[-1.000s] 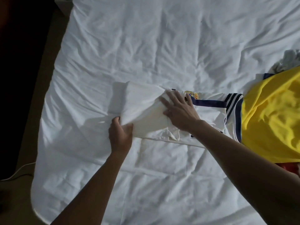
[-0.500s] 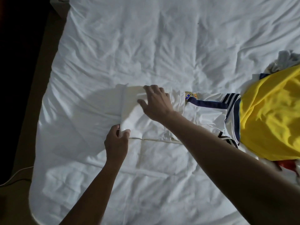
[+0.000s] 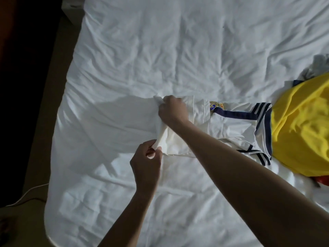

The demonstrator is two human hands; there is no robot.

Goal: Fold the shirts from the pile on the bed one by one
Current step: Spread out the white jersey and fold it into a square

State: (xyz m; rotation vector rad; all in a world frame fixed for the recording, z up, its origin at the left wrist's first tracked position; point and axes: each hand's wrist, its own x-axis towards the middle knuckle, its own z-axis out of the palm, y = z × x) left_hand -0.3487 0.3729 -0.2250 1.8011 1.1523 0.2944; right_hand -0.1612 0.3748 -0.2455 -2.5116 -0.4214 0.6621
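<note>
The white football shirt (image 3: 235, 129) lies partly folded across the middle of the bed (image 3: 160, 50). Its navy-trimmed sleeve end touches the yellow shirt (image 3: 302, 125) of the pile toward the bed's right side. The left hand (image 3: 146, 159) pinches the nearer corner of the shirt's left end between thumb and fingers. The right hand (image 3: 173, 112), fingers curled, grips the farther corner of the same end. The cloth looks thin, light and limp, probably a little slick, so it should sag between grips and slide on itself; those two corners seem the soundest places to hold. Wrinkled sheet gives room toward the bed's left edge and far side, while the pile crowds the right.
</note>
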